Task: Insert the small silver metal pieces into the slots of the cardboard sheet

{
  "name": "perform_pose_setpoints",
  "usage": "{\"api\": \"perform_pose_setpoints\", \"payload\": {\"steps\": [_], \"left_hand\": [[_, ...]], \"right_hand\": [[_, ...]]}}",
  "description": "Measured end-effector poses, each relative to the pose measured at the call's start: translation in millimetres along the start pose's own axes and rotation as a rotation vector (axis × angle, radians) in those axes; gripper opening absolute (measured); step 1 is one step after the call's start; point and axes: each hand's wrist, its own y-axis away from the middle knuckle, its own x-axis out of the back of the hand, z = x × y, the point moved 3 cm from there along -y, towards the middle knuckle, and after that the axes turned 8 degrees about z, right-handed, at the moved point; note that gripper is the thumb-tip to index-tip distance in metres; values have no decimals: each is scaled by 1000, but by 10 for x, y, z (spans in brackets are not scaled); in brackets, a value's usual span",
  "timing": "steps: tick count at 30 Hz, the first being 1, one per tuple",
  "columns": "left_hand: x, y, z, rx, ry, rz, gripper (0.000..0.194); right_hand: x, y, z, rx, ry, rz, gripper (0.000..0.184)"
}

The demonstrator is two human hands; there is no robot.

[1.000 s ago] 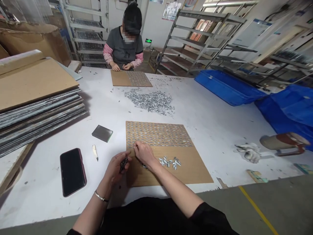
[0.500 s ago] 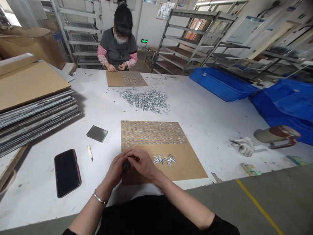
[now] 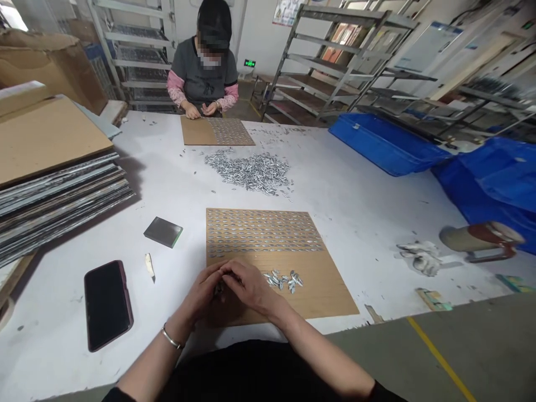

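Observation:
My left hand (image 3: 205, 289) and my right hand (image 3: 247, 283) meet over the front left part of a brown board (image 3: 322, 290). Both are closed, with their fingertips together; what lies between them is dark and mostly hidden. Rows of small silver pointed-oval pieces (image 3: 262, 231) cover the back half of the board. Just right of my right hand, a small loose cluster of the same pieces (image 3: 288, 281) lies on the bare half.
A large heap of silver pieces (image 3: 253, 172) lies mid-table. Left are a phone (image 3: 108, 306), a small knife (image 3: 149, 267), a dark block (image 3: 163, 231) and stacked boards (image 3: 54, 139). Right are a mug (image 3: 475, 239) and blue bins (image 3: 385, 145). Opposite, a co-worker (image 3: 205, 78) handles another board (image 3: 196, 133).
The view has shifted slightly, so the near table items sit a little lower. My hands stay together over the board, with a small change in the fingers.

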Motion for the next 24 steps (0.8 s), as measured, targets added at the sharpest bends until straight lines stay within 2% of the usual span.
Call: {"api": "perform_pose_setpoints", "payload": {"steps": [6,11,14,16,18,20,22,24], "left_hand": [[19,53,31,-36,7,63,45],[96,8,13,-72,-61,83,41],[95,0,-8,-54,20,48,38],[62,5,-46,38,118,0,36],[35,6,-78,124,196,-24,33],[33,-3,-86,164,243,-23,34],[67,-15,-66,144,257,19,40],[118,-16,-30,91,230,82,45]], "right_hand": [[-17,-119,44,-92,-30,-16,9],[41,-96,61,-162,-26,113,6],[-1,-18,39,-251,-247,124,13],[-52,41,29,-315,-453,100,21],[-67,82,64,-358,-549,115,25],[-19,92,173,-401,-524,207,27],[62,69,324,-415,-414,297,28],[121,16,459,-365,-241,309,27]]}}
